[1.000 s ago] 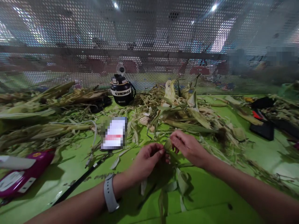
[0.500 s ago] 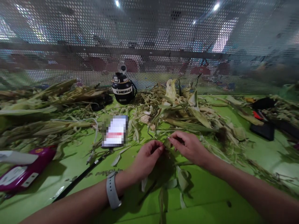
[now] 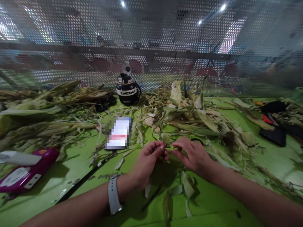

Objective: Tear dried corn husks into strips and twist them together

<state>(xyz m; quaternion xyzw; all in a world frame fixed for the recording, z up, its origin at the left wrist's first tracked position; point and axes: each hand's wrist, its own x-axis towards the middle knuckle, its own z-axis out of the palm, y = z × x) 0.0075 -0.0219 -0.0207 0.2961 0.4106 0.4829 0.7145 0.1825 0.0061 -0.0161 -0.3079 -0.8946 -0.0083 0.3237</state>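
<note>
My left hand [image 3: 148, 160], with a grey watch band on its wrist, and my right hand [image 3: 193, 154] meet over the green table [image 3: 213, 201], fingertips almost touching. Both pinch a narrow strip of corn husk [image 3: 167, 138] that sticks up between them. Loose husk strips [image 3: 187, 186] hang and lie just below my hands. A big heap of corn husks and stalks [image 3: 189, 113] sits right behind them.
A phone [image 3: 119, 133] with a cable lies left of my hands. A black jug [image 3: 127, 90] stands by the perforated metal screen. Husk piles [image 3: 47, 101] fill the left side; a magenta case [image 3: 23, 173] lies at the far left, black items [image 3: 274, 134] at the right.
My hands have come closer together and shifted slightly toward me, still pinching the husk strip. The view has tilted a little; nothing else on the table moved.
</note>
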